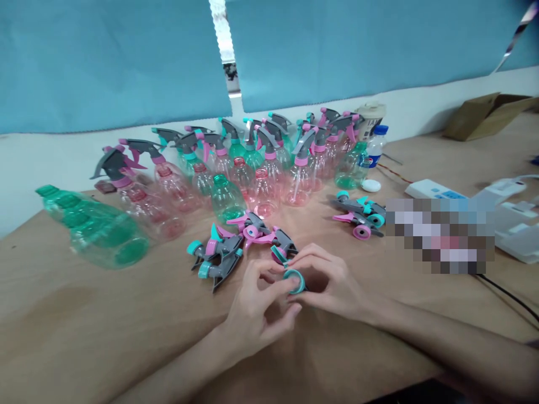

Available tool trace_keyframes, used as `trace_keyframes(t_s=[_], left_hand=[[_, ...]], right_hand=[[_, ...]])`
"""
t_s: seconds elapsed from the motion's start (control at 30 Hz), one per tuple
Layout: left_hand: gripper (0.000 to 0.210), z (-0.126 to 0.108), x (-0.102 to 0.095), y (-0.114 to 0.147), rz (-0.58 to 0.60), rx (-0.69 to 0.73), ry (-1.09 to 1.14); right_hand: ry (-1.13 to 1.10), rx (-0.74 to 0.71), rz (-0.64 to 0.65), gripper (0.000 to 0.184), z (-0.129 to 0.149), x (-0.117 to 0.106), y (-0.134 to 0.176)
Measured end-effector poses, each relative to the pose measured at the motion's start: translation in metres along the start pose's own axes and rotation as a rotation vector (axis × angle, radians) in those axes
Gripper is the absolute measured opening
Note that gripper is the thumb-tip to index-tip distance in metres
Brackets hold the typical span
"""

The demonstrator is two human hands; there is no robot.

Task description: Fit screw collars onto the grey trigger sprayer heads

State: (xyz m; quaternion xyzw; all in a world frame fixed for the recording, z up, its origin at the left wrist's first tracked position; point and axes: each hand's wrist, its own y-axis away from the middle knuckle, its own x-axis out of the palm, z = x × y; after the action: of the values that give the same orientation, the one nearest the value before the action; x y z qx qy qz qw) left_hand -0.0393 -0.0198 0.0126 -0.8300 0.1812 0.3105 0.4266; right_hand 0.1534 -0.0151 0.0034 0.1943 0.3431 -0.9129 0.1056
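Note:
Close to the front of the table, my left hand (261,300) and my right hand (332,280) meet around a trigger spray head with a teal collar (300,282). The collar's open end faces me, and my left thumb presses at its opening. Fingers of my right hand pinch it from the other side. Most of its body is hidden behind my fingers. Just beyond my hands lies a pile of loose grey spray heads (225,255) with pink or teal collars. Several more spray heads (362,216) lie farther right.
Bottles with spray heads fitted (269,165) stand along the wall, with open pink and green bottles (227,199) before them. Green bottles (96,230) lie on their sides at left. At right are a blue-capped bottle (376,147), a white power strip (438,193) and a cardboard box (475,118).

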Motion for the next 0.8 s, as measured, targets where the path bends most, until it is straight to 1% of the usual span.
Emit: trace_keyframes(t_s=[0.13,0.23,0.33,0.47,0.53,0.6,0.67,0.73,0.8], left_hand=[[0.026,0.006,-0.007,-0.001,-0.063,-0.001,-0.019],[0.018,0.013,-0.013,-0.001,-0.111,-0.088,-0.049],[0.014,0.018,-0.016,0.000,-0.131,-0.150,-0.073],[0.012,0.019,-0.018,0.004,-0.109,-0.100,-0.090],[0.013,0.019,-0.018,0.007,-0.097,-0.078,-0.085],[0.014,0.018,-0.019,0.010,-0.084,-0.074,-0.074],[0.014,0.018,-0.020,0.013,-0.075,-0.070,-0.068],[0.014,0.017,-0.021,0.015,-0.073,-0.060,-0.063],[0.014,0.016,-0.021,0.016,-0.076,-0.052,-0.056]], right_hand=[[0.031,0.021,0.034,0.030,0.005,-0.005,-0.006],[0.105,0.055,0.051,0.031,0.006,-0.019,-0.009],[0.267,0.093,0.050,0.026,0.002,-0.043,-0.008],[0.565,0.138,0.070,0.023,-0.012,-0.078,-0.003],[0.683,0.124,0.095,0.025,-0.020,-0.095,-0.004],[0.813,0.093,0.119,0.023,-0.027,-0.107,-0.007],[0.939,0.075,0.167,0.022,-0.033,-0.114,-0.012],[1.008,0.077,0.252,0.031,-0.035,-0.113,-0.016],[0.996,0.071,0.330,0.043,-0.031,-0.104,-0.021]])
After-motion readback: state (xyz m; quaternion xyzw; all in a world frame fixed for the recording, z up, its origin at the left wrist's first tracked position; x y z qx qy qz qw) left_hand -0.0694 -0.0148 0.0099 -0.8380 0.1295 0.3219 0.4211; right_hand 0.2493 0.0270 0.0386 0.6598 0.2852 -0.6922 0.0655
